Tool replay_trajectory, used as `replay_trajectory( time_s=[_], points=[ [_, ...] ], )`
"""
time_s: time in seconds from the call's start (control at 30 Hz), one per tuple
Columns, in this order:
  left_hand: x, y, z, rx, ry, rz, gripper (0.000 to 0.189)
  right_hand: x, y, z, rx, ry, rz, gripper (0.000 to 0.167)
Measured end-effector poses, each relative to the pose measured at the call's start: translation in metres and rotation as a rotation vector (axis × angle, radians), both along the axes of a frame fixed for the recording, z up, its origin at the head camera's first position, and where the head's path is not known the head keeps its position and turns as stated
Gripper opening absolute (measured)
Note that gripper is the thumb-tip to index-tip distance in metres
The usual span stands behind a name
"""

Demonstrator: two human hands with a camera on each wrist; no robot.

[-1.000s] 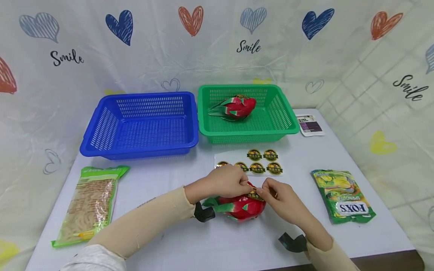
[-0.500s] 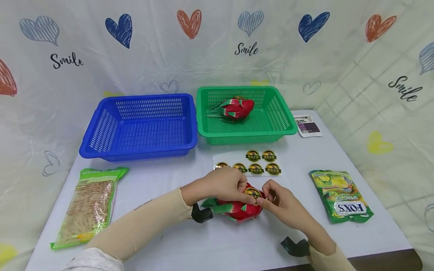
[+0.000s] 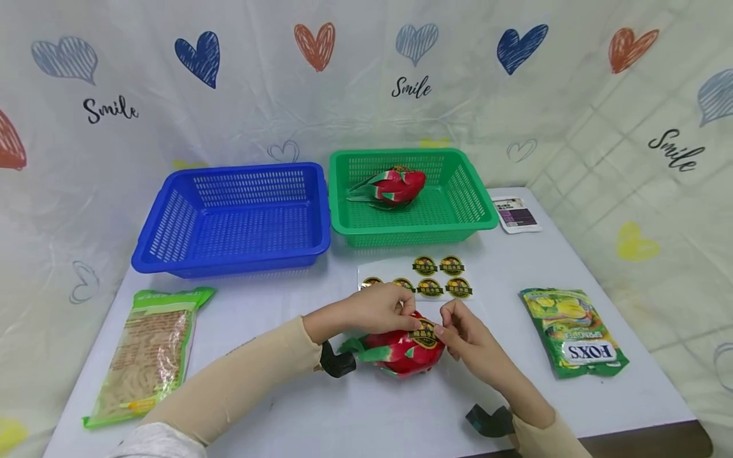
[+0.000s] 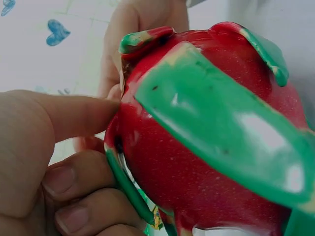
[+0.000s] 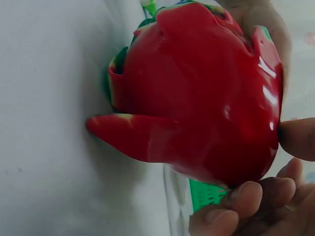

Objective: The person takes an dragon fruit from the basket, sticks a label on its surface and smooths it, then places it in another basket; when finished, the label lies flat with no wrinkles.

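Observation:
A dragon fruit (image 3: 401,364) with green-tipped scales lies on the white table. A round black-and-gold sticker (image 3: 425,333) sits on its upper right side. My left hand (image 3: 379,306) is at the fruit's upper left, its thumb on the sticker's left edge. In the left wrist view its other fingers (image 4: 86,174) are curled beside a scale. From the right, my right hand (image 3: 478,343) has its thumb at the sticker's right edge. The right wrist view shows that thumb (image 5: 298,139) against the fruit's side, with curled fingertips at its end.
Behind the hands lies a sheet of stickers (image 3: 382,270). A blue basket (image 3: 229,264) and a green basket (image 3: 412,230) holding another dragon fruit (image 3: 397,187) stand at the back. A noodle bag (image 3: 146,356) is left, a FOX'S packet (image 3: 572,332) right, a white sachet (image 3: 517,215) back right.
The sticker has gone from tilted between the hands to lying against the fruit. My left thumb slid across to its middle, then drew back to its left edge.

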State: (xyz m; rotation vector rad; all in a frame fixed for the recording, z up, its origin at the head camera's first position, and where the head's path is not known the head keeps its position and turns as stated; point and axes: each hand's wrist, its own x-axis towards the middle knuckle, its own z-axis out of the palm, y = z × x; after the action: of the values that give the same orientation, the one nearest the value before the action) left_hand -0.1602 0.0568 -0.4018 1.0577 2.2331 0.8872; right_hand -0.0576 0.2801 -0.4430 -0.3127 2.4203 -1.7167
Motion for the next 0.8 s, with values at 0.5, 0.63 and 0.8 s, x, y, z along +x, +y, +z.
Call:
replay_trajectory(
  time_s=[0.5, 0.63, 0.8],
  points=[
    [0.006, 0.003, -0.004, -0.017, 0.039, 0.083, 0.032, -0.004, -0.012, 0.007, 0.072, -0.127, -0.137, 0.024],
    [0.004, 0.001, -0.003, -0.022, 0.04, 0.081, 0.028, -0.003, -0.01, 0.005, 0.068, -0.079, -0.115, 0.024],
    [-0.006, -0.007, 0.004, 0.007, 0.02, 0.071, 0.019, 0.002, -0.008, 0.002, 0.113, 0.027, -0.142, 0.019]
  ],
)
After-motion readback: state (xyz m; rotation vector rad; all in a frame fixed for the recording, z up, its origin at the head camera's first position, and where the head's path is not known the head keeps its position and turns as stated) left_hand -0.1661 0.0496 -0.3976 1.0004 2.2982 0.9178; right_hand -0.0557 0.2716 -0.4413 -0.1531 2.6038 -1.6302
